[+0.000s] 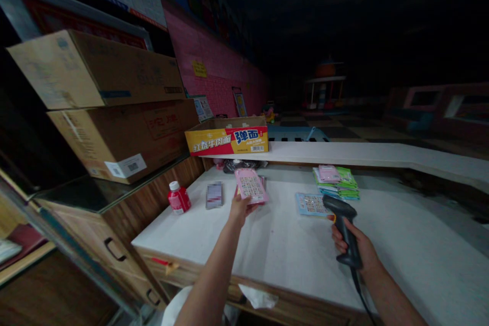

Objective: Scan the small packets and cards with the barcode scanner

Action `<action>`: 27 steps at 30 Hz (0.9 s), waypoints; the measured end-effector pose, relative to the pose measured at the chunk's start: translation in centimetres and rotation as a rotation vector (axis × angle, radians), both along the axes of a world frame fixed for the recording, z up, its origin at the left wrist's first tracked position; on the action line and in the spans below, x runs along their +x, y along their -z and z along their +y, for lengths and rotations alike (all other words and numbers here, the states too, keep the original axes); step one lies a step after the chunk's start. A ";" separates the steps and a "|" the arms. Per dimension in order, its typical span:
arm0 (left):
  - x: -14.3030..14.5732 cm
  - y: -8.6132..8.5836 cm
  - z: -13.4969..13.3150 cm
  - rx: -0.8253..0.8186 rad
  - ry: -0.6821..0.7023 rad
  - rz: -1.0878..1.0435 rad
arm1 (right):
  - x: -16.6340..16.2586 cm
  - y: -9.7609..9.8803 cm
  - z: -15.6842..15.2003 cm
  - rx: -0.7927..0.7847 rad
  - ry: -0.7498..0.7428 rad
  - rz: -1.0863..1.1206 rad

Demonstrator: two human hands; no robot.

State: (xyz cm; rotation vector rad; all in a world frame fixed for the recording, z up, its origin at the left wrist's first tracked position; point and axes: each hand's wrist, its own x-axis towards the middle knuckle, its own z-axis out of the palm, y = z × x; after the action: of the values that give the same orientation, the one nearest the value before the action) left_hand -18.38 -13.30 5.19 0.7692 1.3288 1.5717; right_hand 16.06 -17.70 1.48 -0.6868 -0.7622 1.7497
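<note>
My left hand (pixel 241 210) grips the near edge of a pink flat packet (pixel 251 186) printed with rows of small pictures. Another packet or two shows partly beneath it; how many is hidden. In my right hand (pixel 357 244) is a black barcode scanner (pixel 347 234), its cable hanging toward me. The scanner's head covers the right end of a blue flat packet (pixel 310 204) lying on the white table (pixel 278 244). Behind that packet lies a stack of green and blue packets (pixel 342 183) with a small pink one (pixel 328 173) on top.
A phone (pixel 214 195) and a red bottle with a white cap (pixel 179 198) are at the table's left. A yellow and red noodle carton (pixel 229 140) sits on the raised white ledge (pixel 344 153). Two large cardboard boxes (pixel 130 137) are stacked on the left cabinet.
</note>
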 end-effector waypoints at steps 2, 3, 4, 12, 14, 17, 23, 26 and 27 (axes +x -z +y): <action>1.4 1.6 -0.6 0.143 0.027 -0.069 | -0.1 0.0 -0.1 -0.012 -0.002 -0.027; 2.0 2.4 -0.8 0.194 0.024 -0.069 | -0.2 0.0 -0.1 -0.017 -0.005 -0.047; 2.4 3.1 -1.0 0.235 0.016 -0.060 | -0.3 0.0 -0.2 -0.021 -0.011 -0.069; 2.6 5.3 -0.8 0.312 -0.015 -0.047 | -3.5 -2.1 -1.8 0.026 0.012 -0.304; 2.6 5.4 -0.8 0.306 -0.021 -0.050 | -5.1 -2.8 -3.0 0.049 0.028 -0.321; 2.6 5.4 -0.9 0.325 -0.010 -0.054 | -7.2 -3.2 -4.6 0.057 -0.004 -0.386; 2.8 5.3 -1.2 0.337 -0.003 -0.050 | -9.6 -2.7 -6.1 0.067 -0.026 -0.510; 2.9 5.0 -1.3 0.334 -0.002 -0.046 | -10.1 -2.8 -6.2 0.052 -0.031 -0.541; 3.0 4.8 -1.3 0.332 -0.004 -0.034 | -10.2 -2.9 -6.2 0.047 -0.029 -0.540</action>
State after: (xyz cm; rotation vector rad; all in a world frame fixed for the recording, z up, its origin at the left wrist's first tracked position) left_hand -15.39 -14.65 0.38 0.9357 1.0565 1.8259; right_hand 5.86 -23.90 4.33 -1.1415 -1.1763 1.5767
